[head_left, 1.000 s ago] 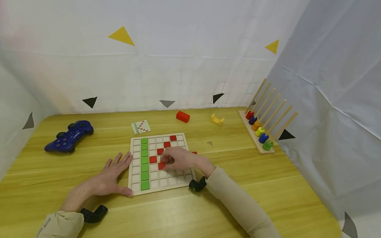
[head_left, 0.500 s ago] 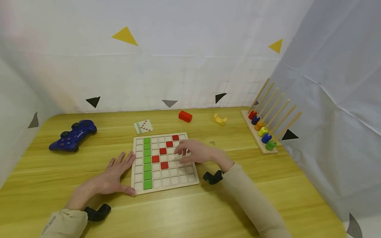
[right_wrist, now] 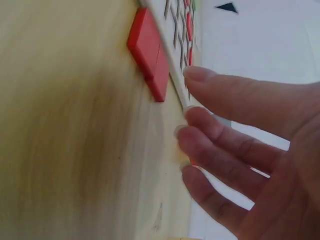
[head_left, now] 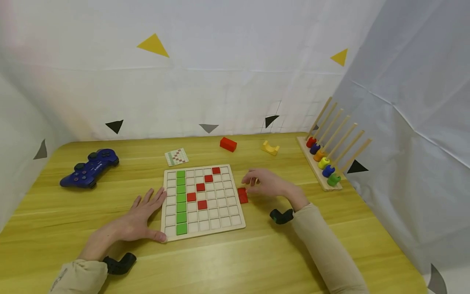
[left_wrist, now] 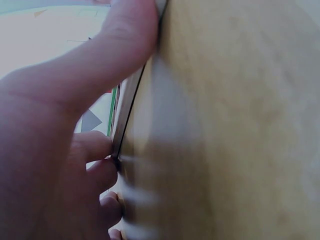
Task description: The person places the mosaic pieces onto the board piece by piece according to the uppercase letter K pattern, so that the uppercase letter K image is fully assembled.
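Note:
A wooden grid board (head_left: 220, 212) lies flat on the table, with a column of green tiles (head_left: 181, 198) and several red tiles (head_left: 202, 205) set in its squares. My left hand (head_left: 134, 220) rests along the board's left edge, fingers spread and thumb at the near corner. Beside the board's right edge lie loose red tiles (head_left: 242, 196), two of them visible side by side in the right wrist view. Just over those tiles hovers my right hand (head_left: 268, 183), its fingers relaxed and apart from the thumb, nothing between them.
Behind the board lie a small pattern card (head_left: 176, 157), a red block (head_left: 228, 144) and a yellow curved block (head_left: 270, 148). A blue game controller (head_left: 89, 168) sits at left. At right stands a peg rack (head_left: 319, 163) with coloured pieces.
My right hand has left the red tile in the board and moved right, off the board, to above the loose red tiles. My left hand has stayed at the board's edge.

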Motion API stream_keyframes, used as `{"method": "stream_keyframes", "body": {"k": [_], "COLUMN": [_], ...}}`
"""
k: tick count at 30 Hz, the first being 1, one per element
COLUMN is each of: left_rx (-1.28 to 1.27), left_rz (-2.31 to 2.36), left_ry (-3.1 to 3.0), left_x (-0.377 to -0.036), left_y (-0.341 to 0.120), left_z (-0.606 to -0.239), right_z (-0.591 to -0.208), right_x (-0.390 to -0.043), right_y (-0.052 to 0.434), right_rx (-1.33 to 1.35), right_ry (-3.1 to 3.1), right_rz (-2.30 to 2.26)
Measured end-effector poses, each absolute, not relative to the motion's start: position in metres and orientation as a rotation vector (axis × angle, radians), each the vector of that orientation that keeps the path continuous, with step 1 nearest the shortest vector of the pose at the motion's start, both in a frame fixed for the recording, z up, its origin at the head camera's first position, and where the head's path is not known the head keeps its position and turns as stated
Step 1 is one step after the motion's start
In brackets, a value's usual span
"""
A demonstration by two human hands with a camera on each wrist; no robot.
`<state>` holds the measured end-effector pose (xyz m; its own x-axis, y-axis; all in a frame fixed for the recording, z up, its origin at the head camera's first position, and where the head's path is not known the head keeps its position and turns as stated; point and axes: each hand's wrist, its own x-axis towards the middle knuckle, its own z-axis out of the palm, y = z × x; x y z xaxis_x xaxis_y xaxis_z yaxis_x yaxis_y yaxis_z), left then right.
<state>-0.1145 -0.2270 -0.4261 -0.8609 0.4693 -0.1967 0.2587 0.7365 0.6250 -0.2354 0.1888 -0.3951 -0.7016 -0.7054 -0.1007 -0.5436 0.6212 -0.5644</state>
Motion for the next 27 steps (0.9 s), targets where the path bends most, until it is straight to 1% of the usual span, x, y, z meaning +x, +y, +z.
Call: {"method": "stream_keyframes", "body": {"k": [9, 27], "left_rx": [0.574, 0.57], "left_rz": [0.861, 0.845], "left_ry": [2.597, 2.606], "left_x": [-0.115, -0.115], "left_y": [-0.227, -0.226], "left_z": [-0.426, -0.425], "right_z": [-0.402, -0.412], "right_x": [-0.24, -0.238], "right_y": [0.195, 0.186], "right_rx": [-1.0, -1.091], "right_ry": [2.572, 2.582], "right_rz": [-0.697, -0.634]}}
